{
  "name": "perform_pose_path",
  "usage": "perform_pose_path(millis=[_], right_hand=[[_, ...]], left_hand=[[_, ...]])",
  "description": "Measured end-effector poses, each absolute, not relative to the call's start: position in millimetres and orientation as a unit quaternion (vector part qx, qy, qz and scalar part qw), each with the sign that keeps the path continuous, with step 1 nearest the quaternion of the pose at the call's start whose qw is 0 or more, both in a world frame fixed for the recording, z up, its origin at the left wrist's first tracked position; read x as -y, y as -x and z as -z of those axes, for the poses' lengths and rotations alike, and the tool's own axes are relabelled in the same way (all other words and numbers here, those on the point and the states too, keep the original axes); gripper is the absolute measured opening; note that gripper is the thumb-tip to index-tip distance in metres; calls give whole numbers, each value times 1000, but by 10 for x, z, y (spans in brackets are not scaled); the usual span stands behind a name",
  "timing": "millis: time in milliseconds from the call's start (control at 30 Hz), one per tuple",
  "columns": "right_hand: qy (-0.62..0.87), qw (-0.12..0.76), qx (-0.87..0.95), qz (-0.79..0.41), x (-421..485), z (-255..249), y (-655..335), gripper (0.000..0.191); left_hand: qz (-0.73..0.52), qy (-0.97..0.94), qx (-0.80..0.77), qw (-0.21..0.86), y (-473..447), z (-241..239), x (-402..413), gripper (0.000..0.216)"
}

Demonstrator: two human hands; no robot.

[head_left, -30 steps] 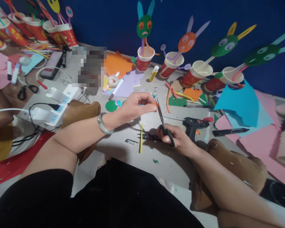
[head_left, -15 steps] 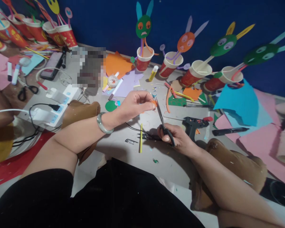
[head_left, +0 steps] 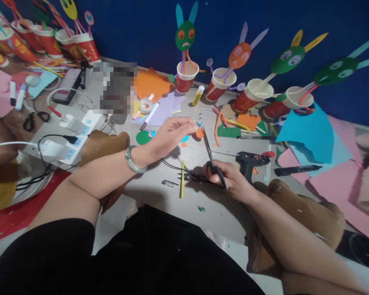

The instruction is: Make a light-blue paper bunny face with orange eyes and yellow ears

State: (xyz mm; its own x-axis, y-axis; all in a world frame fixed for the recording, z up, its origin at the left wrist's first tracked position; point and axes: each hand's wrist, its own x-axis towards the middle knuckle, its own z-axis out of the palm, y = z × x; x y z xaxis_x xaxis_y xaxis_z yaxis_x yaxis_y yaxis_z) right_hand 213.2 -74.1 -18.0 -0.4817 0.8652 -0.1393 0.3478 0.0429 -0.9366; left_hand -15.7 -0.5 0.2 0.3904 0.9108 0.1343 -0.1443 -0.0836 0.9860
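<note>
**Holding an orange disc up to the scissor tips**

Spreading across the frame, the grey table (head_left: 160, 196) carries craft litter on all sides. A blue paper sheet (head_left: 307, 131) lies at centre right. A row of paper cups (head_left: 187, 78) stands along the dark wall at the top, each propping up a paper animal head on a stick, out of the way of the working space.

At centre, the left hand (head_left: 172, 135) is raised off the surface and pinches an orange paper disc (head_left: 199, 133) by one edge, which leaves the rest of the disc free for the blades. The right hand (head_left: 233, 182) rests low on the table for steadiness. Its fingers are closed through the black loops of the scissors (head_left: 209, 155), which point up so their tips meet the disc. A black hot-glue gun (head_left: 250, 160) lies just to the right of that hand.
</note>
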Motion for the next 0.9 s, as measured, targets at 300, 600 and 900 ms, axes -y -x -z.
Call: perform_pose_path(millis=[300, 600, 900], right_hand=[[441, 243, 683, -529, 740, 197, -2137, 72], [374, 263, 690, -561, 733, 196, -2117, 68], [419, 338, 665, -518, 746, 195, -2129, 68]], left_hand=[[-430, -586, -324, 605, 154, -24, 10, 33], [-424, -588, -336, 601, 170, -53, 37, 18], [-428, -551, -379, 608, 145, -71, 26, 17]])
